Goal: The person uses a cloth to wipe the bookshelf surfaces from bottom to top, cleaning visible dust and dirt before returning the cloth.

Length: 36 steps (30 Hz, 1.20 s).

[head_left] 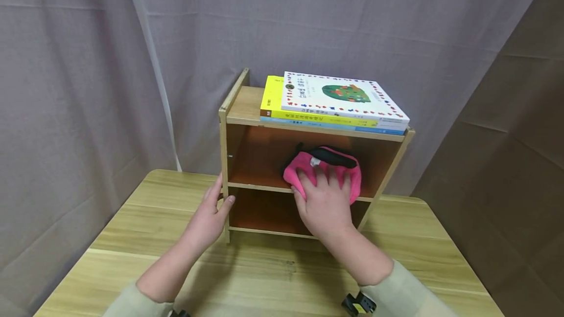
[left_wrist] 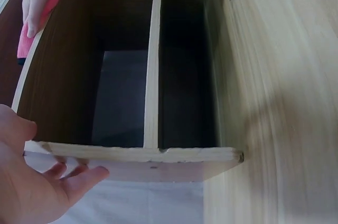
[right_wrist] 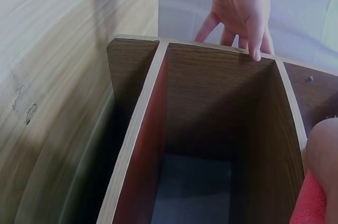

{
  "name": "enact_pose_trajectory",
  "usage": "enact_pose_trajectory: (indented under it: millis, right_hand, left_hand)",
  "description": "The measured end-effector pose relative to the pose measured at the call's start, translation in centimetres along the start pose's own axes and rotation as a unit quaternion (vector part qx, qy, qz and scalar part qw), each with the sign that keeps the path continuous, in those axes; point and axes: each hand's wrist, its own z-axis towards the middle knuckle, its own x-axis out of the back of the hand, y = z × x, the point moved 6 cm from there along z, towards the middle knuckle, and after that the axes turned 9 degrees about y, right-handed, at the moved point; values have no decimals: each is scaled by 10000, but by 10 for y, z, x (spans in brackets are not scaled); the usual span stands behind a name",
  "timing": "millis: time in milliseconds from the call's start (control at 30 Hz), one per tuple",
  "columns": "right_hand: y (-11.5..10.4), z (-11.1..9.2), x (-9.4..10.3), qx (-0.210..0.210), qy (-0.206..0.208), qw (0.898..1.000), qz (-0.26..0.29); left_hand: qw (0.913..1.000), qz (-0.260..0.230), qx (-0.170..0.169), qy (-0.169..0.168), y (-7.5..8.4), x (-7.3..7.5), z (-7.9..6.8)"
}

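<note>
A small wooden bookshelf [head_left: 223, 160] stands on the table with its open front towards me. My left hand [head_left: 213, 216] grips its left side panel, thumb at the front edge and fingers along the outer face. The left wrist view also shows that hand [left_wrist: 37, 171] at the panel's edge. My right hand [head_left: 328, 204] holds a pink cloth with black trim [head_left: 354, 187] against the middle board, fingers spread over it. Part of the cloth hangs over the board's front edge. In the right wrist view only a bit of the pink cloth [right_wrist: 310, 203] shows, at the lower right.
Several books [head_left: 348, 94] lie stacked on the bookshelf's top, a white-covered one uppermost over a yellow one. The wooden table [head_left: 282, 278] extends to both sides and in front. Grey curtain [head_left: 282, 23] hangs behind, and a brown drape [head_left: 498, 175] at the right.
</note>
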Motion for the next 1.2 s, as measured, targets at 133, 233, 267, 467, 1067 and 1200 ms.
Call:
enact_pose_trajectory:
  millis: [133,233,267,467,1067,1200]
  right_hand:
    - [-2,1,0,44,51,10000,16]
    - [-4,2,0,76,72,9999,-11]
    - [-5,2,0,89,66,9999,-25]
    - [-14,8,-2,132,-64,9998,-104]
    - [-32,14,-8,27,89,9998,-160]
    - [-35,15,-10,-2,-13,9998,-183]
  left_hand:
    - [9998,20,-15,198,0,-3,1]
    - [9990,131,-56,413,0,-4,2]
    - [9987,153,-73,477,-1,-4,3]
    - [9967,252,-140,764,-2,-2,4]
    - [9981,-85,-259,554,-10,3,7]
    - [9987,-181,-290,368,-13,5,9]
